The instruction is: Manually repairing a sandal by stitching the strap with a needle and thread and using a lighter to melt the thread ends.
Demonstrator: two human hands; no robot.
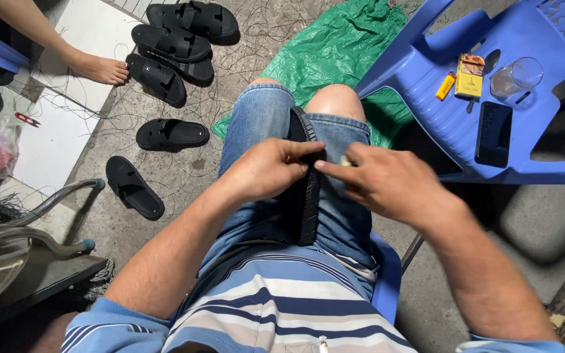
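The left hand has its fingers curled and pressed around the edge of a black sandal, thumb on top, clamping it. The right hand meets it from the other side, its thumb and forefinger pinched together on the sandal's rim, with something small and pale nipped between the fingers; what it is I cannot tell. The sandal stands on its edge, wedged between the person's thighs in denim shorts, toe end towards the knees, ridged sole facing right.

To my eye, fine edge work like this goes best with the knees kept tight on the sandal and the left grip close beside the pinch, so the rim cannot twist away.

Room is snug. Just to the right stands a blue plastic chair, its seat carrying a dark phone, a yellow packet, a lighter and a clear glass; a wide right elbow could knock them. Green sheeting lies beyond the knees. To the left the concrete floor is littered with loose threads and several more black sandals, and another person's bare foot rests well apart at the far left.
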